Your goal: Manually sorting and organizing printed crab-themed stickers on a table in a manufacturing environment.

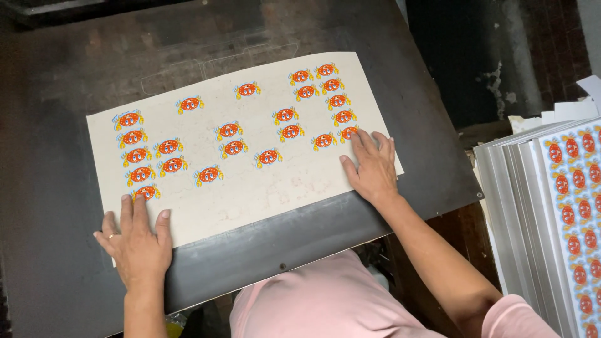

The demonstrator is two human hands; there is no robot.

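Cardboard sheet (250, 188), pale and matte, printed with orange crab figures, lies flat mid-frame on a dark, scuffed metal table (62, 125). Both hands press it, fingers spread flat: left hand (136, 241) at its lower-left corner, right hand (372, 166) near its right edge. Stacked printed sheets (551, 213) fan at right.
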